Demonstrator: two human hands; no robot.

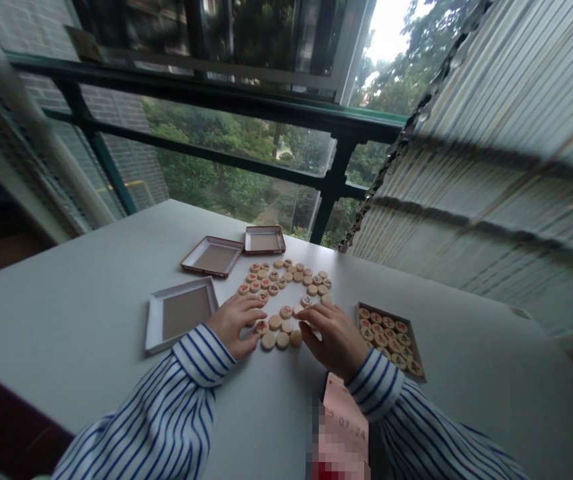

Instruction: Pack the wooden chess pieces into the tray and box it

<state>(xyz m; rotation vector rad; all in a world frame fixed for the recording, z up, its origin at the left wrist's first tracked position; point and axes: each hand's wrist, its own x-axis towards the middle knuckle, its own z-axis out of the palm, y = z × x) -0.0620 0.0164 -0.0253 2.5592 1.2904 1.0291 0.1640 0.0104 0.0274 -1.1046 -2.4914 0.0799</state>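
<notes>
Fingers of the left hand [240,323] spread loosely, those of the right hand [333,337] curl; whether either grips anything, I cannot tell. Round wooden pieces [286,311] lie at centre; light, low fingertips should avoid scattering them. A filled box [417,351] sits lower right.

Matt pale wooden discs [286,311] on a smooth, faintly glossy white table [91,287]
</notes>
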